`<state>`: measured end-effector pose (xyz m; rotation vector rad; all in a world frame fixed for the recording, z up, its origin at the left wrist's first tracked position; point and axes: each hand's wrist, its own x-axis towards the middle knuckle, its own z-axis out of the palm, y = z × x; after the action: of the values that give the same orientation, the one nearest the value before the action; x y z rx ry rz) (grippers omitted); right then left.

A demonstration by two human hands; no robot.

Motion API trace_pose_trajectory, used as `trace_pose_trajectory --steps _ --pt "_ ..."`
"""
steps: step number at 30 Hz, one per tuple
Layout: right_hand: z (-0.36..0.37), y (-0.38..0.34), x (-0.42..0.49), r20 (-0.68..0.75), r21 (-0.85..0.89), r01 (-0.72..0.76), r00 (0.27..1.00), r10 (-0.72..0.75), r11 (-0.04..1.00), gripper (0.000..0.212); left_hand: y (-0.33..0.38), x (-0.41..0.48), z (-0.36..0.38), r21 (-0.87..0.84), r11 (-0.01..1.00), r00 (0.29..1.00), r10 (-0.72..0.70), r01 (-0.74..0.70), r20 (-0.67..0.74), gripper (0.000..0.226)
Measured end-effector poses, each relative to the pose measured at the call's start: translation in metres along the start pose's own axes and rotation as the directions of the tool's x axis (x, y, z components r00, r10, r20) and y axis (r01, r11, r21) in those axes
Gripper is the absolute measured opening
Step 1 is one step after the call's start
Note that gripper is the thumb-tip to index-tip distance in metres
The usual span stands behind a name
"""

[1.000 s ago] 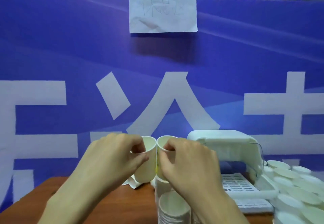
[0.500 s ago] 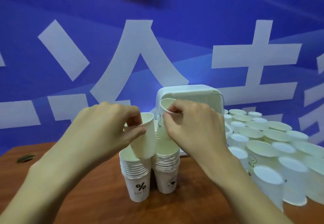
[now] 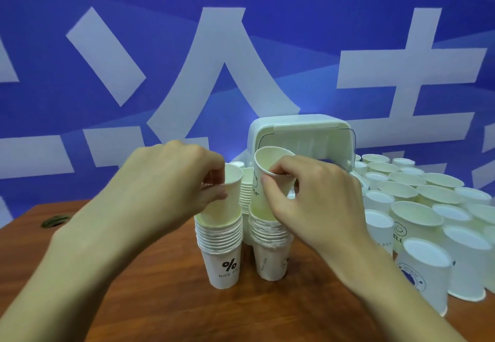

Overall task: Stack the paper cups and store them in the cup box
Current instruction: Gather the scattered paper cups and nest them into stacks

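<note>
The left hand (image 3: 171,186) pinches the rim of a white paper cup, the left-hand cup (image 3: 231,197), between thumb and curled fingers. That cup leans slightly, and its base sits in the mouth of the left stack (image 3: 222,248). This is a column of nested cups whose bottom cup shows a black percent sign.

The right hand (image 3: 308,197) grips the right-hand cup (image 3: 267,164) at its rim, with the fingers curled around the cup's wall. This cup tilts to the left. Its lower end meets the top of the right stack (image 3: 270,245), but the hand hides whether it is fully seated.

The two stacks stand upright, just beside each other, on the brown wood-grain counter (image 3: 160,301). A third stack (image 3: 246,189) shows in the gap behind them.

Behind the stacks stands the cup box (image 3: 302,138), a white plastic box with its open side toward the viewer. What is inside it is mostly hidden.

To the right, many loose cups (image 3: 417,221) crowd the counter, some mouth up and some upside down. One of them bears a smiley face.

A small dark oval object (image 3: 55,220) lies on the counter at far left.

A blue banner (image 3: 107,47) with large white characters fills the background.
</note>
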<state>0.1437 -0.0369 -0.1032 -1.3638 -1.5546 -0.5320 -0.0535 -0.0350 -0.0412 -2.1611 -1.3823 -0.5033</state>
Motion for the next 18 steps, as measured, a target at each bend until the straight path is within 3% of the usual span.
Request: trace_pose_trajectory --steps 9,18 --pt "0.011 0.001 -0.012 0.090 -0.064 0.036 0.995 -0.030 0.997 0.025 -0.002 0.002 0.024 -0.123 0.991 0.953 0.093 -0.059 0.289 0.018" --pt "0.006 0.003 -0.013 -0.064 -0.019 0.094 0.993 -0.095 0.995 0.020 -0.007 0.001 0.036 -0.227 0.971 0.909 0.154 -0.067 0.387 0.016"
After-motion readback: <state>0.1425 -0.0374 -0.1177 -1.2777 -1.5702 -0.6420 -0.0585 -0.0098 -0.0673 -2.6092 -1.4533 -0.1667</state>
